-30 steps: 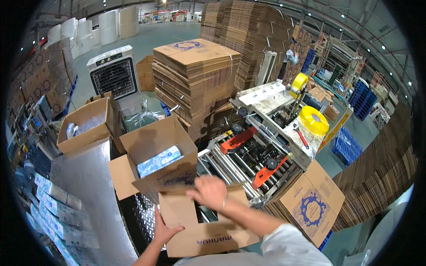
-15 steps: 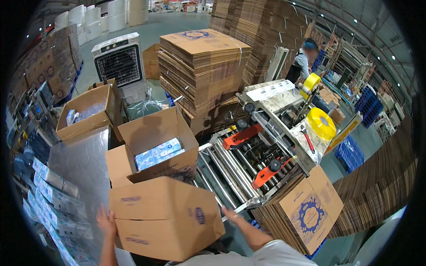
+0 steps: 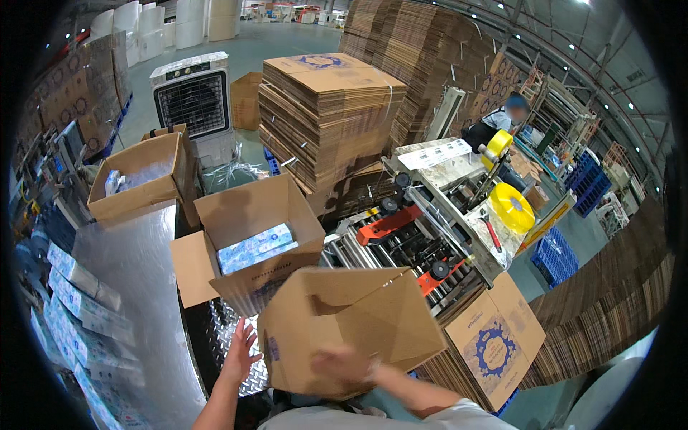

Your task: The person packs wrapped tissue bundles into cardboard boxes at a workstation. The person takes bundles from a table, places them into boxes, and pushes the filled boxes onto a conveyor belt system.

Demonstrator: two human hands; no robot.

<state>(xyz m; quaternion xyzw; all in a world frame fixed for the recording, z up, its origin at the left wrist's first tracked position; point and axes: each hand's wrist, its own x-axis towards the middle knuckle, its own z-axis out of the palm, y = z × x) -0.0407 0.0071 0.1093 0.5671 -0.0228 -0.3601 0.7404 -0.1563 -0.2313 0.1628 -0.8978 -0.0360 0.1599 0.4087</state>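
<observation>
An empty-looking cardboard box [image 3: 416, 322] stands tilted in front of me, its open side toward me and its inside showing. By its left side is my left hand [image 3: 241, 352], fingers spread and holding nothing. My right hand [image 3: 345, 367] reaches across the box's opening, smeared by motion, so its fingers cannot be made out. Just beyond stands another open cardboard box [image 3: 261, 276] with blue-and-white packs [image 3: 254, 247] inside. Its left flap [image 3: 193, 269] hangs outward.
A metal table [image 3: 129, 251] with a row of blue-and-white packs [image 3: 79, 315] lies at left. At right are a roller conveyor sealing machine [image 3: 401, 244], yellow tape rolls [image 3: 512, 206] and flat cartons [image 3: 494, 351]. A person [image 3: 494, 122] works at the far right.
The box in front has turned from closed-looking panels to its open side and shifted right. My left hand moved right; my right hand came left across the opening.
</observation>
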